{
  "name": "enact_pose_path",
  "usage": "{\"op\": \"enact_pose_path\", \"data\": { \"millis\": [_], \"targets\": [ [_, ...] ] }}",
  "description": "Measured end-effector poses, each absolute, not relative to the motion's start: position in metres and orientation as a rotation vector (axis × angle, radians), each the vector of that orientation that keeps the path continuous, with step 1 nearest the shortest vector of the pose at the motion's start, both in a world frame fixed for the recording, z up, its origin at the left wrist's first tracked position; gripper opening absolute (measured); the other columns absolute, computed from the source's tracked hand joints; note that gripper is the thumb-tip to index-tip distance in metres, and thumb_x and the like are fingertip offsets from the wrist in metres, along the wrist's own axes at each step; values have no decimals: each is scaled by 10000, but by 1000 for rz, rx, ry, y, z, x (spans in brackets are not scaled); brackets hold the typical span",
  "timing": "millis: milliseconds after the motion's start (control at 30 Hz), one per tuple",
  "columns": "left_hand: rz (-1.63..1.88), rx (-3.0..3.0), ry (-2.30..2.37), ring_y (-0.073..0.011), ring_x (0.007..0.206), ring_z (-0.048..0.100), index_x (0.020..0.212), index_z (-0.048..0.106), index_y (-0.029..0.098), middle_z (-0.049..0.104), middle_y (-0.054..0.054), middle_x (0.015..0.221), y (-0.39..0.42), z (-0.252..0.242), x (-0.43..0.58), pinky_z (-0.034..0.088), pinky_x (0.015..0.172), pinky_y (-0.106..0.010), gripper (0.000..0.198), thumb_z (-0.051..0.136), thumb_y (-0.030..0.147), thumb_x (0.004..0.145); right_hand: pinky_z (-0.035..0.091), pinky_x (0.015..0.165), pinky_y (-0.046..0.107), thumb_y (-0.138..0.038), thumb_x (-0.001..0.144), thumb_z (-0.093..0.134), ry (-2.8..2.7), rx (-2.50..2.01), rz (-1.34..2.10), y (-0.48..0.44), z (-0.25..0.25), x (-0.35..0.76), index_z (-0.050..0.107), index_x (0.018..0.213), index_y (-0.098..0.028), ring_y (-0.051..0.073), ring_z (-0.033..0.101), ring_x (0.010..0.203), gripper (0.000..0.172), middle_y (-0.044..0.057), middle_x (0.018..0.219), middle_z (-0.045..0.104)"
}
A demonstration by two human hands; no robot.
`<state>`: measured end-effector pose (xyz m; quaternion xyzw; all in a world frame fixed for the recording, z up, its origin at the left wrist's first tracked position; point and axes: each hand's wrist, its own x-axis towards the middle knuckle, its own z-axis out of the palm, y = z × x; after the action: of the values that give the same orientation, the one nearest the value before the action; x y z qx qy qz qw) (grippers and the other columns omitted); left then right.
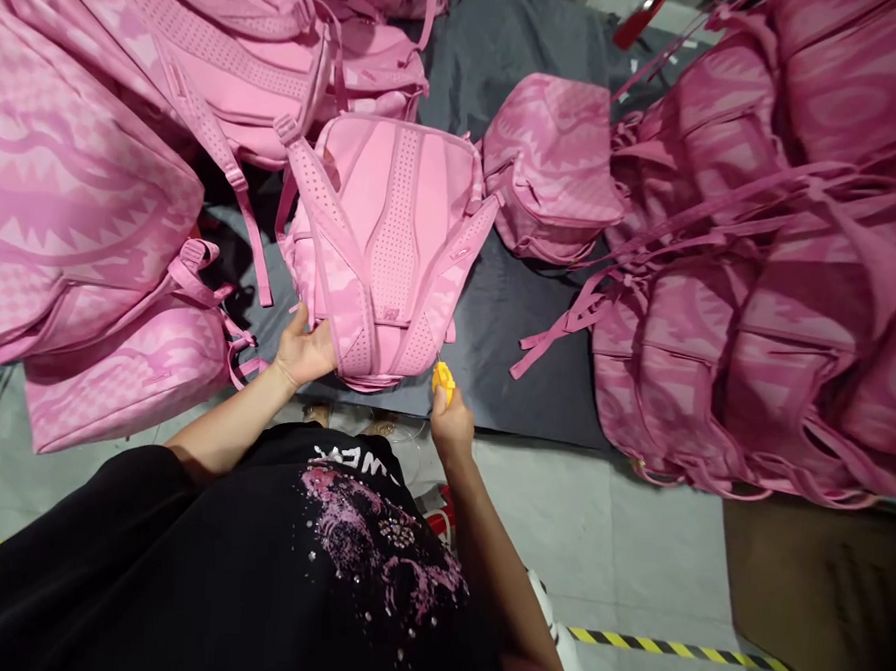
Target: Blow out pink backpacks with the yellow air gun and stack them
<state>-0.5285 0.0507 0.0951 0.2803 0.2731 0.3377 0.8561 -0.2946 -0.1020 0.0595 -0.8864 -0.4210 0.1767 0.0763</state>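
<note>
A pink backpack [389,242] lies straps-up on a dark grey mat [522,349] in front of me. My left hand [306,350] grips its lower left corner, fingers closed on the fabric. My right hand [451,421] is closed round a small yellow tool [444,378], held at the backpack's lower right edge by the strap end. What kind of tool it is I cannot make out.
Piles of pink backpacks surround the mat: a large heap at the left [71,206], another at the right [781,283], one small bag [551,166] behind. Grey floor with yellow-black tape [672,648] lies near my feet. A brown board [817,585] sits at the lower right.
</note>
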Motion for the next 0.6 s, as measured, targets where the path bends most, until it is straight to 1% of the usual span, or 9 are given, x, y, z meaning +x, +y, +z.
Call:
{"op": "enact_pose_path", "data": {
  "millis": [167,367,467,600],
  "targets": [
    [659,563,551,-339,1366,495,1346,558,131,666,-190,1266,55,91,-527,400,1113,-533,939,317,860,806,477,741,309,-373,1036,284,-1168,-2553,609,-109,62,-297,564,1302,-116,270,682,958,464,151,1013,712],
    [658,538,533,-332,1370,493,1375,545,136,648,-189,1305,55,91,-530,406,1118,-525,946,317,860,812,480,805,326,-383,1025,287,-1098,-2478,648,-116,58,-300,583,1280,-118,279,669,1017,473,159,1061,709],
    [672,515,534,-326,1385,478,1387,540,143,642,-177,1325,57,92,-530,384,1143,-519,914,315,837,838,476,785,327,-410,1009,277,-1062,-2408,638,-133,53,-303,591,1257,-130,269,671,967,488,148,1020,710],
    [666,413,480,-329,1408,451,1417,508,127,607,-179,1381,60,89,-531,325,1188,-523,906,330,816,856,463,698,359,-529,975,231,-1005,-2337,630,-169,49,-316,620,1122,-146,278,660,784,565,131,854,698]
  ]
}}
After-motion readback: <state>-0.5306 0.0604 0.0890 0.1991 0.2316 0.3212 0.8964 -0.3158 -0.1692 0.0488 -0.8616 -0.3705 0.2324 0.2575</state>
